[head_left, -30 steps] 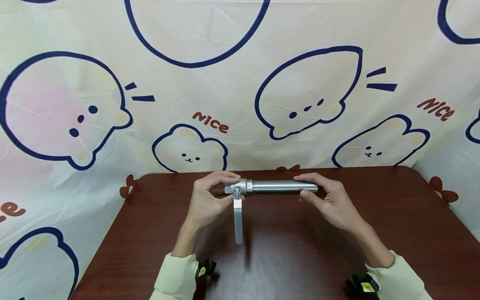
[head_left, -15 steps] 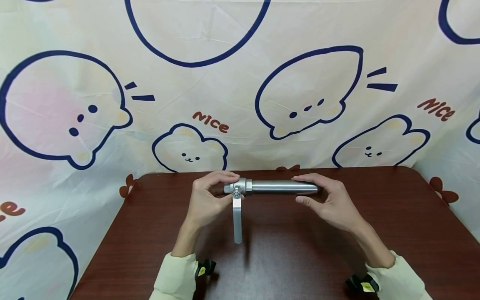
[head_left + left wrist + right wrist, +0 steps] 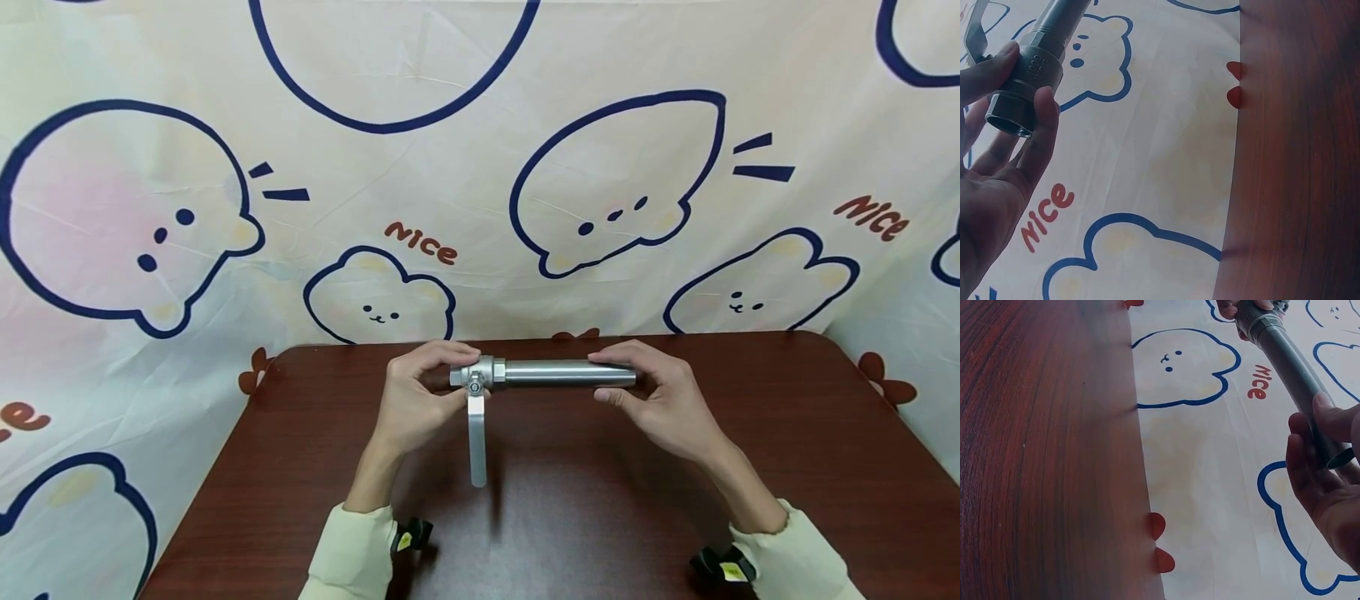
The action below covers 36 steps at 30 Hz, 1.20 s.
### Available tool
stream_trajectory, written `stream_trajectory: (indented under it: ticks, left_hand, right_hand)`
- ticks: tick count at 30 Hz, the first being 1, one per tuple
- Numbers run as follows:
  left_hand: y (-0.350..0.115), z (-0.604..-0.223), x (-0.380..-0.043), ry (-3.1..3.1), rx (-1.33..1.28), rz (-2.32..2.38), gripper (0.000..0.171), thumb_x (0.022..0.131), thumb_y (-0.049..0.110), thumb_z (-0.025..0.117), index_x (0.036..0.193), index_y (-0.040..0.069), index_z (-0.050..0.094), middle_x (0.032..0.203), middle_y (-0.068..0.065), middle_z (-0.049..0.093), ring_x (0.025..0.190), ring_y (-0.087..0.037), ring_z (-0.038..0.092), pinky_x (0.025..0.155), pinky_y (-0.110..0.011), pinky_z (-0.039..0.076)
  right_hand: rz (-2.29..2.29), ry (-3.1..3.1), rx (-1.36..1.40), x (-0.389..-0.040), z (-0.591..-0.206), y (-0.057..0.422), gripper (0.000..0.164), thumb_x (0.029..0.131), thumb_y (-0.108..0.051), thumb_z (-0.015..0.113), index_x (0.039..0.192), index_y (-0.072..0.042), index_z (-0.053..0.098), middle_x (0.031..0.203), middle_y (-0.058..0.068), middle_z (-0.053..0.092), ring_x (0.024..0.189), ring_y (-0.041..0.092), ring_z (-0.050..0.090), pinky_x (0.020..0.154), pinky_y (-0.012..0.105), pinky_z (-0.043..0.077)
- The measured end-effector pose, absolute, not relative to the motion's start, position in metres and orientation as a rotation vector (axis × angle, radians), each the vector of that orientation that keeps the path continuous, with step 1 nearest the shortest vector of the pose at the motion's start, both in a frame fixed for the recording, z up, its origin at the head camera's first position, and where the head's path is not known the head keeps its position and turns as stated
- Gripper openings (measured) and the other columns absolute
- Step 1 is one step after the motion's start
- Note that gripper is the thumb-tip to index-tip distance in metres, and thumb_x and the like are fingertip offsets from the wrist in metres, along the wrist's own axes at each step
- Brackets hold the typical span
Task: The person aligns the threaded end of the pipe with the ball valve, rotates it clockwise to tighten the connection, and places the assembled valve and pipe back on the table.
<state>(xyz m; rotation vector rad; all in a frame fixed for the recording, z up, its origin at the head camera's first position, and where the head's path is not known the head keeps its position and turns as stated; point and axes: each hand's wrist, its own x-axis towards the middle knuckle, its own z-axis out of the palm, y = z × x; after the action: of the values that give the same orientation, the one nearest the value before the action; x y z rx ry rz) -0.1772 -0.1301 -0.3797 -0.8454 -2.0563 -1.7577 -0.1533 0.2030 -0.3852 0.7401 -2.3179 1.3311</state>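
Observation:
A silver ball valve (image 3: 485, 372) with a long flat lever (image 3: 477, 442) is joined to a straight steel pipe (image 3: 551, 373). They lie level across the head view, above the table, with the lever pointing toward me. My left hand (image 3: 416, 398) grips the valve body between thumb and fingers. In the left wrist view, the open hex end of the valve (image 3: 1010, 114) sticks out between the fingertips. At the pipe's free end, my right hand (image 3: 670, 406) has its thumb on one side and its fingers round the other. The pipe's open mouth (image 3: 1340, 459) shows in the right wrist view.
A dark red-brown wooden table (image 3: 555, 517) spreads under both hands. Behind it and at its sides hangs a pale cloth (image 3: 480, 183) printed with blue-outlined cartoon faces. Black wrist devices (image 3: 412, 536) sit at both pale sleeve cuffs.
My right thumb has slid down off the pipe's near side and then shifted slightly back up. The left hand, the valve and the pipe have stayed almost still.

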Motion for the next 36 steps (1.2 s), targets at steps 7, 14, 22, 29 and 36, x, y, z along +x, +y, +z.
stream_trajectory:
  ticks: [7,14,22,29,36]
  left_hand:
    - [-0.1299,-0.3799,-0.1770,-2.044,-0.859,-1.763,0.042,0.074,-0.015,0.089,0.113,-0.002,0.080,0.116,-0.020,0.078,0.102,-0.013,0.076,0.083,-0.031,0.067]
    - [-0.1301,-0.3804,-0.1773,-2.053,-0.850,-1.757,0.042,0.074,-0.015,0.089,0.113,-0.001,0.080,0.116,-0.018,0.078,0.105,-0.013,0.075,0.083,-0.032,0.067]
    - [-0.1303,-0.3803,-0.1774,-2.059,-0.846,-1.762,0.041,0.075,-0.014,0.090,0.113,-0.001,0.080,0.117,-0.016,0.078,0.106,-0.015,0.075,0.084,-0.033,0.067]
    - [-0.1304,-0.3814,-0.1784,-2.037,-0.861,-1.756,0.043,0.073,-0.014,0.091,0.113,-0.001,0.080,0.116,-0.020,0.078,0.106,-0.013,0.075,0.082,-0.032,0.067]
    - [-0.1303,-0.3807,-0.1786,-2.030,-0.865,-1.759,0.044,0.073,-0.013,0.091,0.114,-0.002,0.080,0.116,-0.020,0.078,0.106,-0.013,0.076,0.084,-0.033,0.067]
  right_hand:
    - [1.327,-2.300,0.745,-0.1539,-0.3855,0.2033,0.052,0.081,0.009,0.087,0.125,-0.017,0.077,0.120,-0.001,0.075,0.097,0.004,0.067,0.070,0.017,0.055]
    - [1.325,-2.303,0.738,-0.1527,-0.3837,0.2028,0.052,0.082,0.008,0.087,0.126,-0.016,0.077,0.121,-0.001,0.075,0.094,0.004,0.067,0.068,0.017,0.055]
    - [1.327,-2.308,0.730,-0.1524,-0.3832,0.2030,0.052,0.082,0.009,0.086,0.127,-0.015,0.076,0.121,0.000,0.075,0.090,0.005,0.065,0.065,0.019,0.054]
    - [1.328,-2.322,0.726,-0.1523,-0.3827,0.2028,0.050,0.085,0.007,0.085,0.128,-0.016,0.076,0.120,-0.001,0.075,0.087,0.006,0.064,0.064,0.020,0.053]
    - [1.311,-2.334,0.717,-0.1524,-0.3824,0.2015,0.046,0.088,0.005,0.083,0.131,-0.012,0.075,0.117,0.002,0.077,0.082,0.008,0.060,0.062,0.022,0.048]
